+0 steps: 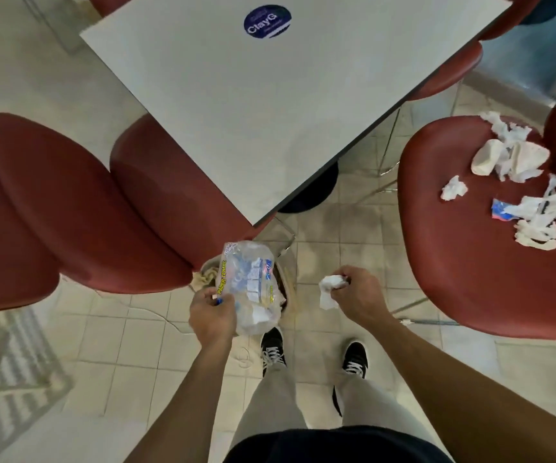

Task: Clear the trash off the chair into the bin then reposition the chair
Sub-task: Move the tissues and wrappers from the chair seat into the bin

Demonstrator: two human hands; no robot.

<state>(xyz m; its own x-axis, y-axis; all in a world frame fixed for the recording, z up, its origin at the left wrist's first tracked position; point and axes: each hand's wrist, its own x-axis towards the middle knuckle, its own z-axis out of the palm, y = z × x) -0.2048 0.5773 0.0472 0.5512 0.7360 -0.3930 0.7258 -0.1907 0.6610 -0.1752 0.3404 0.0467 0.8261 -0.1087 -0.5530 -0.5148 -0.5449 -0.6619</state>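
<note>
My left hand (210, 314) grips a clear plastic paper-towel wrapper (251, 285) right above the bin (286, 279), which it mostly hides. A crumpled white tissue (329, 289) is pinched in my right hand (357, 294), just right of the bin. At the right stands a red chair (464, 235). On its seat lie several crumpled tissues (510, 158), a small tissue ball (454, 188) and a torn wrapper with blue and red print (500, 208).
A white table (270, 105) with a round blue sticker (267, 21) fills the upper middle. Red chairs (69, 202) stand at the left, tucked against the table. A striped mat (6, 372) lies on the tiled floor at lower left. My feet (313, 355) stand just behind the bin.
</note>
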